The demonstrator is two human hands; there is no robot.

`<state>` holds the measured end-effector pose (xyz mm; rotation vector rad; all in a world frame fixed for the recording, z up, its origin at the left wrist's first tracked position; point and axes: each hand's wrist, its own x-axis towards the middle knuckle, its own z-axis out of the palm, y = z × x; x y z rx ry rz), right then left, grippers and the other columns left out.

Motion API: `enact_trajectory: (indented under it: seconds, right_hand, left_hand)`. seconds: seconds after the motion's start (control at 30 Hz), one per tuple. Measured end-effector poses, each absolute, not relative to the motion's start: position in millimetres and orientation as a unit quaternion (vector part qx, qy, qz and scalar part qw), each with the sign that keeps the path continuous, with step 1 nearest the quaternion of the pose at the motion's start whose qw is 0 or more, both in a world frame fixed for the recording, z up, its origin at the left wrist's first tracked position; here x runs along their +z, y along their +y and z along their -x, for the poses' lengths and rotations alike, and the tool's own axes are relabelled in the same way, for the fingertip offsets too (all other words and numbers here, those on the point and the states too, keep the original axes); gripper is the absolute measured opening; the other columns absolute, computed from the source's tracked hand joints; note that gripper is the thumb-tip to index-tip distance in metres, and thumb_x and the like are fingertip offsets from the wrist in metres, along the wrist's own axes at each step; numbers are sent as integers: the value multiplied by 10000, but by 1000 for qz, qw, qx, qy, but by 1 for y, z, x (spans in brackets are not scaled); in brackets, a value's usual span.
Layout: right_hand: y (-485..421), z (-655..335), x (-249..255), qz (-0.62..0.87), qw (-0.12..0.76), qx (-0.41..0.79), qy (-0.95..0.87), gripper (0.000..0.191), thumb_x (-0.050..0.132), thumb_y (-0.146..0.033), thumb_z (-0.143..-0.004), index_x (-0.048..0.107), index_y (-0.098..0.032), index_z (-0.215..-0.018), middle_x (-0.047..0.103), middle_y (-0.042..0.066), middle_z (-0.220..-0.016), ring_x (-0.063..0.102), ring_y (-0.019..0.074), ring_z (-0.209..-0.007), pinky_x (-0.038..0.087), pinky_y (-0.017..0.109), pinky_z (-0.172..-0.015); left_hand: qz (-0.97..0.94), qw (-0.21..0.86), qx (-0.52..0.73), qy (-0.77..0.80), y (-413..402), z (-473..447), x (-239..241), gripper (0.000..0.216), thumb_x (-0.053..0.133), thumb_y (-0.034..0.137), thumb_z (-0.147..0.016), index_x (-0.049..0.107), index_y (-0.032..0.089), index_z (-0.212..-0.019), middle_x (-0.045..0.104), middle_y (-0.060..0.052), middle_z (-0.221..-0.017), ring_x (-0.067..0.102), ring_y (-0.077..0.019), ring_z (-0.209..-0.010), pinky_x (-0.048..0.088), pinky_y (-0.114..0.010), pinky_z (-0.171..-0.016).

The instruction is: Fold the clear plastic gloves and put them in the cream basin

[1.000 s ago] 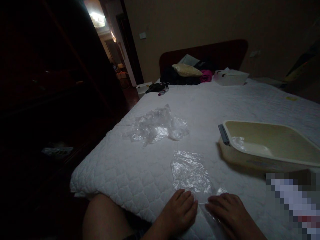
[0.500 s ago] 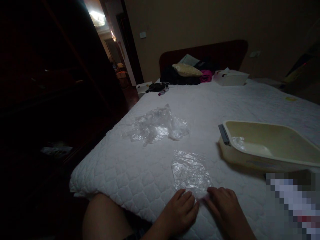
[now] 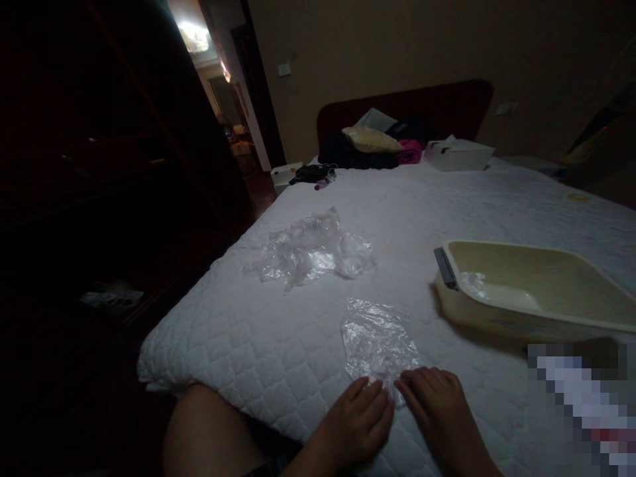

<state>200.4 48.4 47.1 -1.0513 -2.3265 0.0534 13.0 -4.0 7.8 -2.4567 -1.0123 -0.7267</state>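
Observation:
A clear plastic bag (image 3: 380,338) lies spread on the white quilted bed, its near end under my fingers. My left hand (image 3: 360,417) is curled at the bag's near left edge, fingers closed on the film. Beside it, my right hand (image 3: 437,404) pinches the near right part, thumb and fingertips together. A small gap separates the two hands. Farther off to the left rests a heap of crumpled clear plastic bags (image 3: 315,248). To the right stands a cream plastic bin (image 3: 497,318) with a grey handle and a bit of clear plastic inside.
The quilted bed (image 3: 238,331) ends at the left, beside a dark floor area. My bent knee (image 3: 209,430) is at its near edge. A white box (image 3: 460,156), a cushion (image 3: 372,139) and dark clothes lie by the headboard. A small bottle (image 3: 325,181) lies at the far left.
My right hand has shifted slightly up and left along the bag's near edge, closer to my left hand. My left hand and the other things stay nearly still.

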Motion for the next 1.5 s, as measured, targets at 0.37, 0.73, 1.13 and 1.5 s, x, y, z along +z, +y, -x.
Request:
enact_trajectory:
  seconds: [0.37, 0.73, 1.13, 1.5]
  right_hand:
    - [51, -221, 50, 423, 337, 16, -841, 221, 411, -304, -901, 602, -199, -937, 675, 49, -853, 614, 185, -780, 404, 336, -739]
    - [67, -273, 34, 468, 270, 132, -831, 196, 470, -291, -862, 630, -235, -961, 683, 47, -915, 636, 213, -832, 503, 362, -718]
    - [56, -280, 40, 411, 219, 75, -882, 303, 636, -488, -723, 649, -285, -947, 663, 39, -979, 602, 226, -904, 491, 374, -782]
    - [51, -279, 58, 459, 229, 378, -771, 268, 498, -365, -837, 579, -250, -1066, 685, 11, -733, 652, 168, -647, 536, 249, -601]
  left_hand:
    - [890, 176, -219, -359, -2, -14, 14, 238, 481, 134, -865, 557, 125, -1091, 554, -87, -1224, 431, -224, -1214, 397, -384, -995]
    - [886, 169, -228, -366, -1, -15, 13, 216, 460, 152, -875, 566, 131, -1062, 571, -94, -1206, 457, -217, -1194, 411, -384, -977]
    - [894, 163, -205, -364, -1, -15, 18, 221, 467, 133, -864, 552, 118, -1067, 578, -108, -1193, 474, -209, -1178, 417, -382, -975]
    - [885, 163, -235, -367, -1, -16, 14, 207, 465, 133, -859, 576, 123, -1032, 593, -91, -1172, 474, -218, -1176, 416, -390, -975]
